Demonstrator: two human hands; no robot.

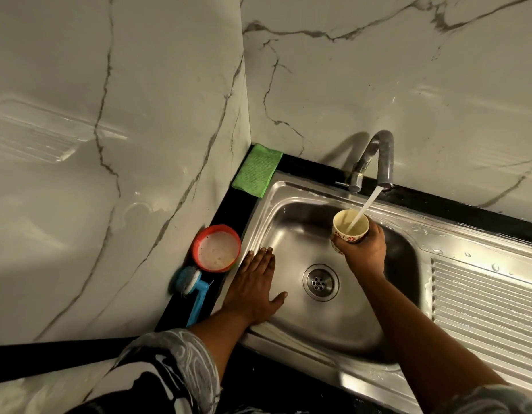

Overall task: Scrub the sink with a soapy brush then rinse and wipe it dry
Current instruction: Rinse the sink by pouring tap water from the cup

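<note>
The steel sink [291, 222] fills the middle, its drain [320, 282] at the bottom. Water runs from the tap [375, 156] into a cream cup with red flowers [350, 227], which my right hand [364, 249] grips under the stream. My left hand [254, 285] lies flat with straight fingers on the sink's left slope. A blue brush [193, 289] lies on the black counter left of the sink. Beside it stands a red bowl of soapy water [217, 248]. A folded green cloth [257, 173] rests in the back corner.
Marble walls close in the left and back sides. The ribbed, wet drainboard [482, 294] stretches to the right of the basin. A black counter strip [229, 210] runs along the sink's left and back edges.
</note>
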